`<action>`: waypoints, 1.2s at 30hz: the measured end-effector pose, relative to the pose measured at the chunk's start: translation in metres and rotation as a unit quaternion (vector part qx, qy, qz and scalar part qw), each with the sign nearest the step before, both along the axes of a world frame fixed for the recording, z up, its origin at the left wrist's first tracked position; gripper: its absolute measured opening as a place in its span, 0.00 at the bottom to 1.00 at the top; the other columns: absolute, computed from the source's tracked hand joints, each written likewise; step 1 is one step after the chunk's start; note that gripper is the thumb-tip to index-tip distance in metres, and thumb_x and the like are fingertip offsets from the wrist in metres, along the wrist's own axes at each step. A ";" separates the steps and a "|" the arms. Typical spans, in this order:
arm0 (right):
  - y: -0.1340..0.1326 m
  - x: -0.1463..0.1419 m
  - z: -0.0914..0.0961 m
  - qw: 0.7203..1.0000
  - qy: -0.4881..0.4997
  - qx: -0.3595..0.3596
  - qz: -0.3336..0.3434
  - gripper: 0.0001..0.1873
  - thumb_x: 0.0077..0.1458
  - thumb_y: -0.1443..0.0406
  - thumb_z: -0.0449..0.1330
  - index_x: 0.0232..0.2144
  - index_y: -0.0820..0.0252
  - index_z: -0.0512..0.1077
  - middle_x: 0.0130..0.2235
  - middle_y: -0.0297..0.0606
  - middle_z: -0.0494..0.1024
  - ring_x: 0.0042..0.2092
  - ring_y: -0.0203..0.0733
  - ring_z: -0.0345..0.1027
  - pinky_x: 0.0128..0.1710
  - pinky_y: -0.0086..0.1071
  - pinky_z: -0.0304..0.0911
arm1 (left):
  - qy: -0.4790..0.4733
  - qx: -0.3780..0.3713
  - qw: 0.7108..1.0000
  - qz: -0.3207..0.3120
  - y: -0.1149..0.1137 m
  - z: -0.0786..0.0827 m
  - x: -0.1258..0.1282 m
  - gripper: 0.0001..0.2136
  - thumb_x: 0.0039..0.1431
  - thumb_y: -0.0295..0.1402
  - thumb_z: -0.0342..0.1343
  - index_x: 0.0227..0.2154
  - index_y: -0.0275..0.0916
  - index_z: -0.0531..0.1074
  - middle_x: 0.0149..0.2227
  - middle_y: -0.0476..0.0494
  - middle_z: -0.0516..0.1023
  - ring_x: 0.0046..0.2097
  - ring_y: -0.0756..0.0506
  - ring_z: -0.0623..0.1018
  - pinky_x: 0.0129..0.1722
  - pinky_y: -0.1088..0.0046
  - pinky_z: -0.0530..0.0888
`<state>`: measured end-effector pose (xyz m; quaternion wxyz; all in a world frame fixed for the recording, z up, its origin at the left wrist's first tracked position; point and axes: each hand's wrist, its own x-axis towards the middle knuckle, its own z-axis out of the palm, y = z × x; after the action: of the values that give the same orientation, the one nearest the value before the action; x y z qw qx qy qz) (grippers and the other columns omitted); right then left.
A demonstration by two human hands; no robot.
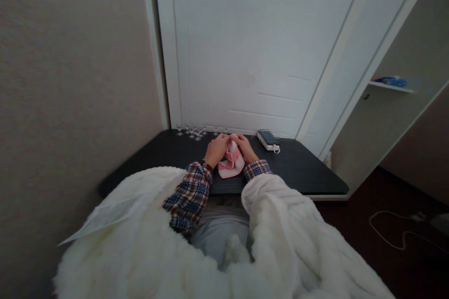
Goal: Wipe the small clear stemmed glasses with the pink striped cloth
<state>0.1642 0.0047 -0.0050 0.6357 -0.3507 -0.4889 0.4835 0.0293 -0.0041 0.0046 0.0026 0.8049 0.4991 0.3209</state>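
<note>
A pink and white cloth [231, 163] hangs bunched between my two hands above the dark table. My left hand [216, 148] is closed on its upper left part, fingers bent inward. From the other side my right hand [246, 147] grips the top of the same cloth. The fingertips of both hands nearly meet there, and the folds partly hide them. Whether anything is wrapped inside the cloth I cannot tell. Several small clear stemmed glasses [192, 133] stand on the table just beyond and left of my left hand.
The black table [298, 168] reaches back to a white panelled door [245, 46]. On its right rear lies a phone-like device [268, 141] with a white case and ring, its top blurred. A wall [77, 65] borders the left side. A white cable [389, 243] lies on the floor.
</note>
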 end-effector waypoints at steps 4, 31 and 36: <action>0.000 0.001 -0.001 1.000 -0.019 -0.004 0.006 0.15 0.37 0.59 0.67 0.29 0.61 0.72 0.28 0.30 0.74 0.32 0.34 0.64 0.36 0.29 0.59 | 0.022 -0.012 1.000 0.003 -0.003 0.001 -0.001 0.15 0.65 0.35 0.42 0.47 0.43 0.71 0.47 0.39 0.73 0.43 0.42 0.76 0.41 0.69 0.69; -0.002 0.002 0.002 0.996 0.055 0.001 -0.077 0.11 0.44 0.59 0.59 0.27 0.60 0.72 0.30 0.35 0.78 0.34 0.38 0.68 0.38 0.32 0.63 | -0.158 -0.040 0.986 -0.045 0.013 -0.004 0.006 0.12 0.58 0.38 0.53 0.41 0.38 0.66 0.38 0.43 0.78 0.38 0.46 0.77 0.38 0.72 0.71; 0.004 0.003 -0.003 0.995 0.051 -0.001 -0.084 0.12 0.44 0.57 0.59 0.27 0.61 0.71 0.29 0.33 0.75 0.31 0.36 0.66 0.36 0.31 0.61 | -0.159 -0.037 0.985 -0.056 0.011 -0.002 0.006 0.12 0.56 0.38 0.54 0.40 0.37 0.68 0.36 0.43 0.77 0.37 0.46 0.77 0.38 0.71 0.72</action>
<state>0.1672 0.0091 -0.0081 0.6980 -0.3659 -0.4245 0.4458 0.0353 0.0067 0.0030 0.1299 0.7694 0.4584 0.4254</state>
